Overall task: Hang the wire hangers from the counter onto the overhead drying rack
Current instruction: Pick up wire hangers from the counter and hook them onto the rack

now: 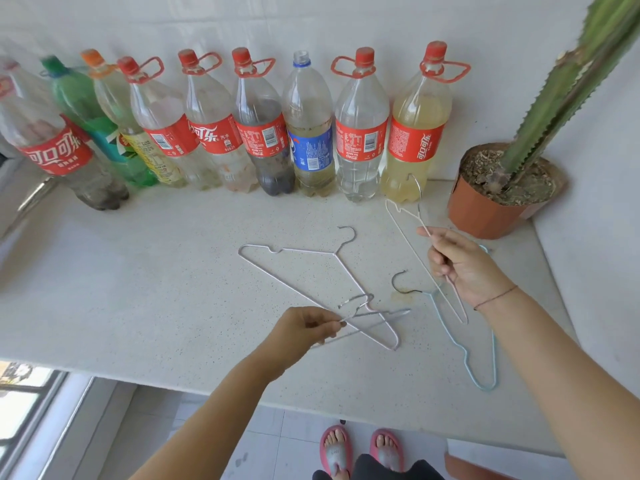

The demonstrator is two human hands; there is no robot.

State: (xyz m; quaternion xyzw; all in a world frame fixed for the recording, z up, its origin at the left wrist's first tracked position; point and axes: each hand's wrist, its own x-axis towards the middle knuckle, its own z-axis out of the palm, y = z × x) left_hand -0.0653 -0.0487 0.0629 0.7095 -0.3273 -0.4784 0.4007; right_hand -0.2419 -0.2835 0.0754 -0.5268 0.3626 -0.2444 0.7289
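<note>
Counter (156,271): bottles (360,143) beyond hands hold yellowish, clear or dark liquid; pot (481,216) holds soil, cactus (554,95). Left hand (304,329) pinches grey hanger (381,315), right hand (460,265) grips white hanger (398,221). Silver hanger (298,288) flat between hands, blue hanger (494,355) under right.

L hand (304,329) & R hand (460,265) over counter (156,289). 1st hanger (384,313) in L hand, crossing atop 2nd hanger (308,251), which lies flat beyond L hand. 3rd hanger (420,202) in R hand, reaching fwd to bottle row (263,133). 4th hanger (485,388) on counter beneath R hand, running back beside wrist. Bottle row behind both hands, at wall; plant pot (485,209) beyond R hand, right of bottle row.
</note>
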